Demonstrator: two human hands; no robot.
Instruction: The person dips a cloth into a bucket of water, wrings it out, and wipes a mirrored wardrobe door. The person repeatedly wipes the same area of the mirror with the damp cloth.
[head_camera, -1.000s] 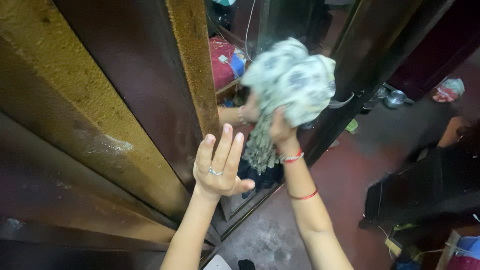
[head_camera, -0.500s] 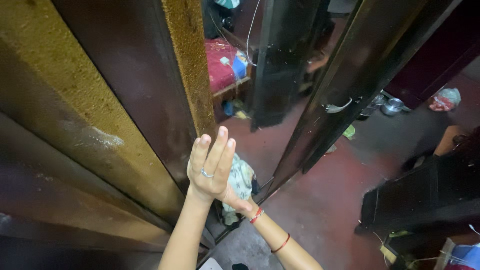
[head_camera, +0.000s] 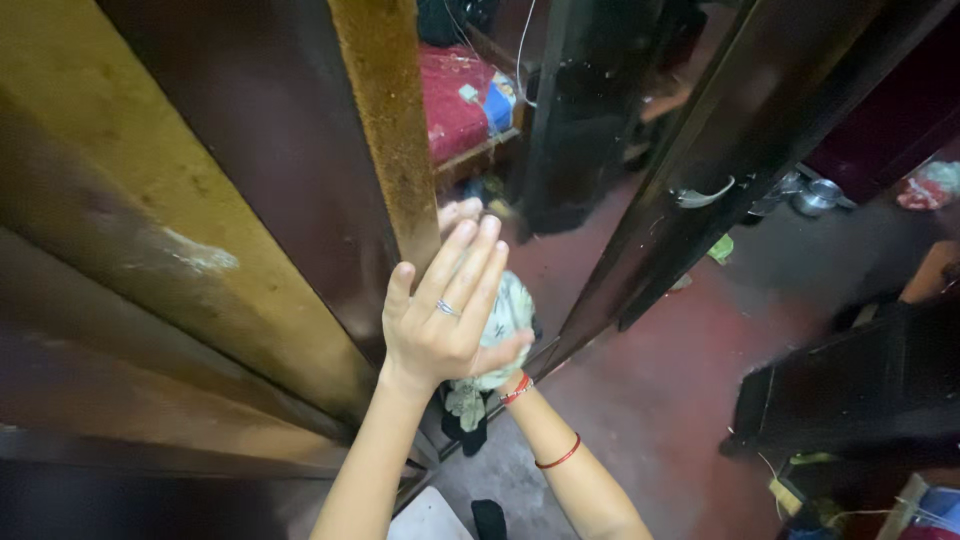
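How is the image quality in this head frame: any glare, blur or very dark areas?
Head view: dim, warm indoor light; the mirror reflection is murky, with deep shadow at the lower right. The left hand is fairly sharp, ring visible, while the patterned cloth behind it and the right hand, mostly hidden, look soft. A pale sheen lies on the yellow frame. Wide-angle lens slants the door edges.

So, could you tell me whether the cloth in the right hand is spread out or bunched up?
Bunched up. The pale patterned cloth sits as a wad behind the left hand, with crumpled ends hanging below; the right hand is mostly hidden behind it.
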